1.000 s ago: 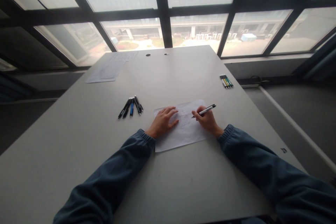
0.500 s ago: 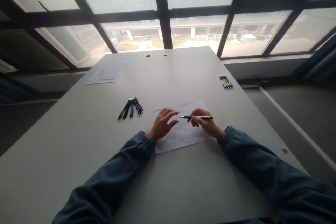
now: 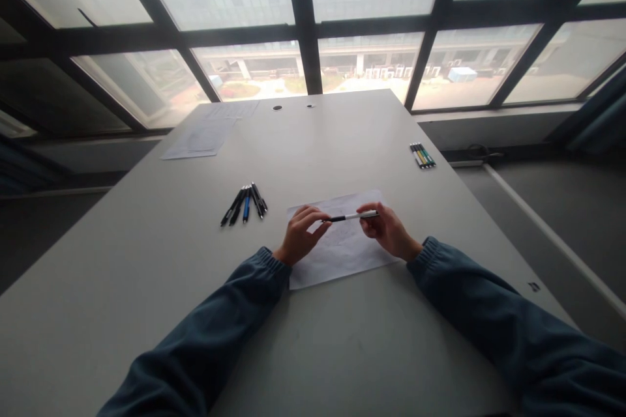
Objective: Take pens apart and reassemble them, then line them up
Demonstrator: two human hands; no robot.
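A pen with a white barrel and a dark grip section is held level above a sheet of paper. My left hand pinches its dark tip end between thumb and fingers. At the other end, my right hand grips the white barrel with its fingertips. Faint marks show on the paper, too small to make out. To the left of my left hand lie several pens, mostly black with one blue, fanned out on the table.
Several pens or markers lie side by side near the right edge of the white table. Printed papers rest at the far left. Two cable holes sit at the far end, before windows.
My left hand has closed on the pen's tip end, where it was open before. My right hand has shifted its grip to the barrel's back end, and the pen has moved slightly left.
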